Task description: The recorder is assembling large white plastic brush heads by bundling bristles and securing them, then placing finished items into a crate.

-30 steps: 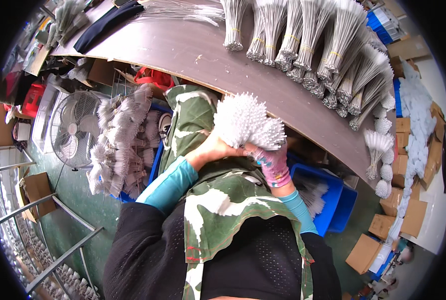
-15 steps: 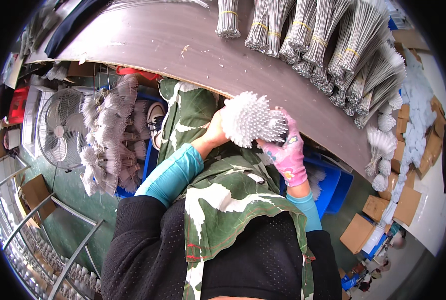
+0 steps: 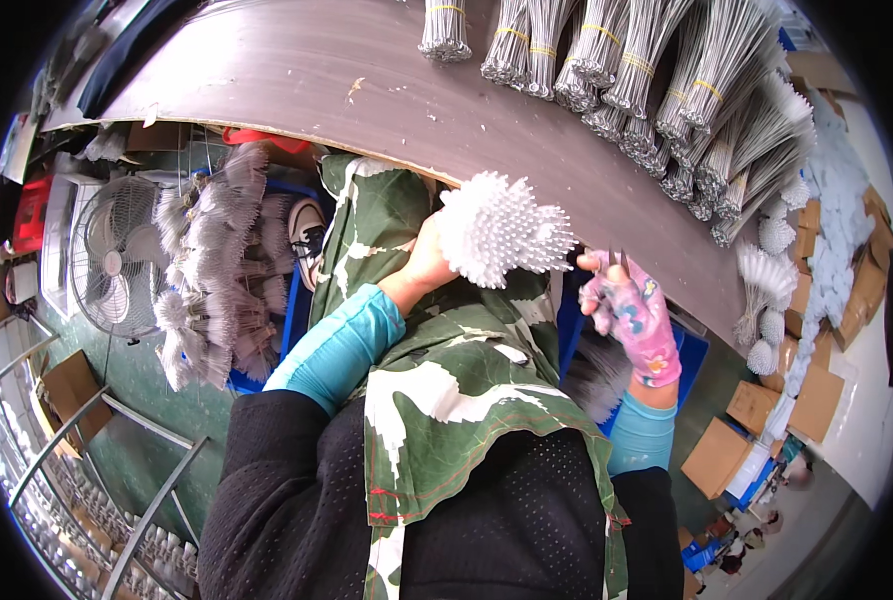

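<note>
Head view | white-tipped brush bundle (image 3: 502, 230): held upright near edge of desk (image 3: 297, 80), clasped by bare left grip (image 3: 429, 262) | pink-gloved right grip (image 3: 622, 305): curled around two-pronged dark tool (image 3: 618, 258), kind unclear | yellow-banded wire-stemmed bundles (image 3: 639, 70): laid on desk.

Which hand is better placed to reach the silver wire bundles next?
Probably the pink-gloved right hand: it looks nearer the silver wire bundles and apart from the white bristly cluster the left hand holds, though dark pointed tips show at the right fingers.
</note>
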Motion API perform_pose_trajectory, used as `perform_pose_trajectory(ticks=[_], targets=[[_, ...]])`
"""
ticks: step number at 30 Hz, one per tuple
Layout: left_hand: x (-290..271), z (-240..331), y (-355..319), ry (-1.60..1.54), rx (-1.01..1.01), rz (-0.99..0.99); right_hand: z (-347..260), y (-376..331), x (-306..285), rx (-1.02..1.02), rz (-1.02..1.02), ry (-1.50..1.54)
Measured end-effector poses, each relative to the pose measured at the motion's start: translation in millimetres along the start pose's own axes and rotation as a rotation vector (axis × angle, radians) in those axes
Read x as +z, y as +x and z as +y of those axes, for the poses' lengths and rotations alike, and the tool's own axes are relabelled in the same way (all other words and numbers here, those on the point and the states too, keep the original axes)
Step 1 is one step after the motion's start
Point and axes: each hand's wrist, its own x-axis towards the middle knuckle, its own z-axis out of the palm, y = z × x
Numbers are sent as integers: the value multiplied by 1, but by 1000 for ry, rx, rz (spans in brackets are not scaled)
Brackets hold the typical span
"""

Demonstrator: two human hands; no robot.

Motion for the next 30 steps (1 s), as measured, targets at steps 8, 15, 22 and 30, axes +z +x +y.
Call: perform_pose_trajectory(ticks=[8, 15, 22, 30], targets=[[-3, -4, -5, 1073, 497, -77, -8, -4, 31, 103, -135, 34], [1, -22, -7, 942, 447, -22, 21, -3, 47, 113, 33, 176], [-7, -35, -10, 625, 318, -44, 23, 0, 56, 123, 30, 131], [-6, -34, -10, 767, 354, -81, 29, 3, 53, 82, 45, 54]])
